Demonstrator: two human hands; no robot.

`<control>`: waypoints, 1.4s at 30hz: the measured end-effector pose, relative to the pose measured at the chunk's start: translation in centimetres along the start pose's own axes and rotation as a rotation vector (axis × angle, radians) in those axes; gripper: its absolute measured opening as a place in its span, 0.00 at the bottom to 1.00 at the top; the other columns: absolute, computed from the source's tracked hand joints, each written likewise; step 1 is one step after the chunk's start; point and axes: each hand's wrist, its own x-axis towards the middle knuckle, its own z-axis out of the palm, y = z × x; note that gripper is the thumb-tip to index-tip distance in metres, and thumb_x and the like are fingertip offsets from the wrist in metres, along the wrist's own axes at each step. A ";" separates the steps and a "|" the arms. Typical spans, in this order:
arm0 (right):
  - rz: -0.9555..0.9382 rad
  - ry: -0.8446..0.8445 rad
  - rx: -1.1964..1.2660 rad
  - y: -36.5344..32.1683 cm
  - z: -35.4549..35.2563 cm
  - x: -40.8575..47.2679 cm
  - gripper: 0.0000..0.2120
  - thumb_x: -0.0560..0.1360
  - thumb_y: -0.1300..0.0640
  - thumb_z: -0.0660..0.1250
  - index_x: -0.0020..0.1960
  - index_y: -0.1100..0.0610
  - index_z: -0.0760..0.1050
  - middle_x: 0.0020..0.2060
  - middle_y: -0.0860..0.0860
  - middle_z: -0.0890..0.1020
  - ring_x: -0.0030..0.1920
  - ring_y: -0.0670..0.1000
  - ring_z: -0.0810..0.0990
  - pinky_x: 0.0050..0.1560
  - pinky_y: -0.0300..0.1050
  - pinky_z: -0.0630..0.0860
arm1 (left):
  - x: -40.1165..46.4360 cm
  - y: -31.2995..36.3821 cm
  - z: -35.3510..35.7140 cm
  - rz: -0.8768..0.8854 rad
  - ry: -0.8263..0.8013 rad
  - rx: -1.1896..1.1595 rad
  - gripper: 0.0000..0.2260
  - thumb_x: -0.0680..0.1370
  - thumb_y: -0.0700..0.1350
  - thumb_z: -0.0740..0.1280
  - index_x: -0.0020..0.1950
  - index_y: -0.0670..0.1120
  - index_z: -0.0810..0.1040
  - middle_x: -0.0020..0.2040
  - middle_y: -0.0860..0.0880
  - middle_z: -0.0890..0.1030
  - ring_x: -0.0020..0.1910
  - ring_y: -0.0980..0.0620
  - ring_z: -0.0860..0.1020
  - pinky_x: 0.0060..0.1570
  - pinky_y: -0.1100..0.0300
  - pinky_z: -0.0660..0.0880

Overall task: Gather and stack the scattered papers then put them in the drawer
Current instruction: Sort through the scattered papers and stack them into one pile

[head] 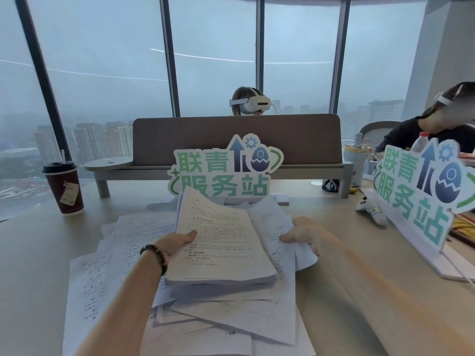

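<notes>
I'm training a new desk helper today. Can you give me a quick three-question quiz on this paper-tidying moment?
1. True or false: the left hand holds the thick stack of papers by its left edge.
2. What is in the right hand's grip? A) the coffee cup B) a loose sheet C) nothing
3. Fill in: loose papers are spread over the ____.

Key: 1 true; 2 B; 3 table.
</notes>
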 end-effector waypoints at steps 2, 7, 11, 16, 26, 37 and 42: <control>0.022 -0.030 0.070 -0.1 -0.1 0.1 0.12 0.76 0.60 0.73 0.58 0.60 0.77 0.63 0.57 0.80 0.63 0.59 0.77 0.67 0.55 0.72 | -0.1 0.1 -0.1 0.003 -0.028 -0.037 0.14 0.80 0.46 0.66 0.62 0.40 0.77 0.51 0.39 0.83 0.40 0.43 0.83 0.34 0.53 0.82; -0.058 0.143 0.147 0.1 -0.1 0.2 0.20 0.74 0.50 0.74 0.59 0.63 0.77 0.56 0.56 0.81 0.56 0.58 0.79 0.54 0.50 0.72 | 0.1 0.2 -0.3 -0.015 -0.069 -0.142 0.10 0.81 0.46 0.64 0.57 0.42 0.78 0.44 0.41 0.85 0.35 0.44 0.85 0.31 0.51 0.82; -0.085 0.187 -0.056 0.8 0.0 0.4 0.15 0.75 0.47 0.73 0.50 0.59 0.78 0.51 0.54 0.82 0.48 0.53 0.79 0.49 0.48 0.72 | 0.0 0.2 -0.1 -0.017 -0.087 -0.158 0.10 0.81 0.44 0.63 0.58 0.41 0.77 0.43 0.42 0.86 0.35 0.44 0.85 0.29 0.52 0.81; -0.062 0.123 0.048 0.7 -0.6 0.3 0.14 0.73 0.55 0.76 0.53 0.63 0.80 0.50 0.55 0.84 0.53 0.57 0.82 0.58 0.52 0.77 | 0.0 0.3 0.0 -0.014 -0.094 -0.143 0.11 0.81 0.44 0.63 0.60 0.42 0.77 0.48 0.41 0.84 0.36 0.43 0.85 0.31 0.51 0.82; -0.130 0.098 -0.040 1.2 0.0 0.2 0.05 0.75 0.61 0.73 0.49 0.58 0.78 0.48 0.55 0.84 0.46 0.54 0.83 0.44 0.46 0.80 | -0.3 0.2 0.3 0.001 -0.097 -0.134 0.10 0.81 0.44 0.62 0.59 0.41 0.76 0.39 0.43 0.86 0.32 0.45 0.84 0.27 0.53 0.81; -0.023 0.036 0.077 0.9 -0.6 -0.6 0.12 0.77 0.49 0.71 0.51 0.58 0.80 0.49 0.55 0.85 0.47 0.55 0.83 0.49 0.49 0.79 | -0.5 0.3 0.3 -0.003 -0.122 -0.207 0.09 0.81 0.44 0.63 0.57 0.43 0.78 0.44 0.41 0.86 0.36 0.42 0.85 0.29 0.50 0.81; -0.085 0.029 0.147 0.0 -1.0 -0.5 0.12 0.75 0.56 0.74 0.54 0.62 0.81 0.45 0.55 0.87 0.47 0.55 0.86 0.55 0.55 0.81 | -0.5 0.2 0.5 -0.025 -0.099 -0.212 0.10 0.80 0.44 0.64 0.60 0.42 0.77 0.51 0.38 0.84 0.42 0.39 0.84 0.34 0.45 0.82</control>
